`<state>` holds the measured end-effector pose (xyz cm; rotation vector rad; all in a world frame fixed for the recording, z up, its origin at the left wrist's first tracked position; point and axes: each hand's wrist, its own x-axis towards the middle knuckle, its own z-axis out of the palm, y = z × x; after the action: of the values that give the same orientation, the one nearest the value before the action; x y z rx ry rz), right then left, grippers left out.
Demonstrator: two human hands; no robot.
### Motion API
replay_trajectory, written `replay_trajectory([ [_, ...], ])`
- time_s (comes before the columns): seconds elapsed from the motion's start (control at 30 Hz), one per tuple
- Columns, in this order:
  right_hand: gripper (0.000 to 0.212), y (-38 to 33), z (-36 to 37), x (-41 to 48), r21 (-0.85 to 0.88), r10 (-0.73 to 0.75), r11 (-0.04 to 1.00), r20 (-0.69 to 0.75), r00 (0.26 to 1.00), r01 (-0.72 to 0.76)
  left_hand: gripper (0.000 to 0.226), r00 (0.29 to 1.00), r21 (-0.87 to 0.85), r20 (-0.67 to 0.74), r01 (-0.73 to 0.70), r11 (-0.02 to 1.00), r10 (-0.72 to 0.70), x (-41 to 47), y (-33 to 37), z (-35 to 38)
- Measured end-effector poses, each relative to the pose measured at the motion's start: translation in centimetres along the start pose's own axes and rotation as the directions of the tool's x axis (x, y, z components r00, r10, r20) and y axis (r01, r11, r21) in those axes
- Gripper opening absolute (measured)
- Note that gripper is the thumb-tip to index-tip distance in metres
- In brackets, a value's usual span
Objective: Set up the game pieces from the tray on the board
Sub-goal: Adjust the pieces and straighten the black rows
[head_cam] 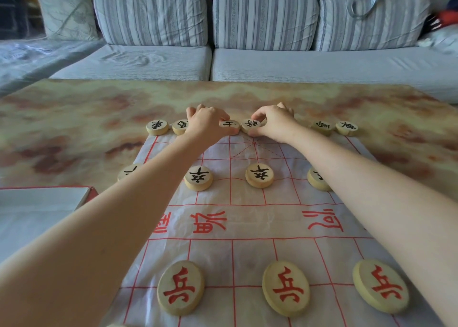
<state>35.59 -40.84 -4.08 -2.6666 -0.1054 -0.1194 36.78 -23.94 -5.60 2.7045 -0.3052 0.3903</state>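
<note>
Far row, board's far edge: the left grip [208, 121] is curled over the inner-left piece [229, 125]. It appears to hold it by the thumb side, though the fingertips are hidden. The right grip [273, 121] pinches the centre piece [251, 125] between thumb and forefinger. The two pieces lie flat, just beside each other, lettered in black.

Same row, left of the left grip: two black-lettered pieces [157, 127] [179, 126], the second partly under the wrist. Right of the right grip: two more [322, 127] [347, 128], touching or nearly so.

Middle row: four black-lettered discs, two in full view [198, 178] [259, 175] and the outer two [128, 172] [318, 179] partly covered by the forearms.

Near row: three red-lettered discs [180, 287] [286, 288] [380, 286], well apart, on grid crossings.

The board [247, 224] is a thin creased sheet with a red grid and large red characters across its middle band. It lies on a marbled tabletop [74, 118].

The tray [37, 203], pale with a red rim, sits at the near left beside the board.

Beyond the tabletop: a striped grey sofa [272, 64].
</note>
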Motion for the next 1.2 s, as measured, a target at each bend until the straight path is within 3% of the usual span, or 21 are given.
replay_trajectory([
  [0.43, 0.049, 0.5, 0.4, 0.4, 0.044, 0.013, 0.999, 0.0, 1.0, -0.013, 0.05, 1.0, -0.011, 0.005, 0.007, 1.0, -0.007, -0.3, 0.2, -0.1],
  [0.6, 0.068, 1.7, -0.8, 0.2, 0.085, -0.045, 0.995, -0.028, 0.999, 0.048, 0.063, 1.0, 0.046, 0.027, -0.009, 0.999, 0.007, -0.6, 0.1, -0.2],
  [0.8, 0.043, 6.4, -5.8, -1.1, 0.215, -0.007, 0.976, -0.061, 0.998, 0.02, 0.045, 0.994, -0.007, 0.028, -0.104, 0.995, 0.105, -0.4, 2.1, -0.5],
  [1.03, 0.046, 9.7, -5.9, -1.7, 0.11, 0.022, 0.994, 0.033, 0.999, -0.026, 0.043, 0.968, -0.075, 0.154, -0.191, 0.979, 0.2, 0.7, 6.8, 1.0],
  [1.2, 0.053, 9.6, -4.9, -0.6, 0.006, -0.027, 1.0, 0.005, 1.0, 0.027, 0.049, 0.978, -0.081, 0.123, -0.16, 0.984, 0.169, 1.5, 8.3, 2.0],
])
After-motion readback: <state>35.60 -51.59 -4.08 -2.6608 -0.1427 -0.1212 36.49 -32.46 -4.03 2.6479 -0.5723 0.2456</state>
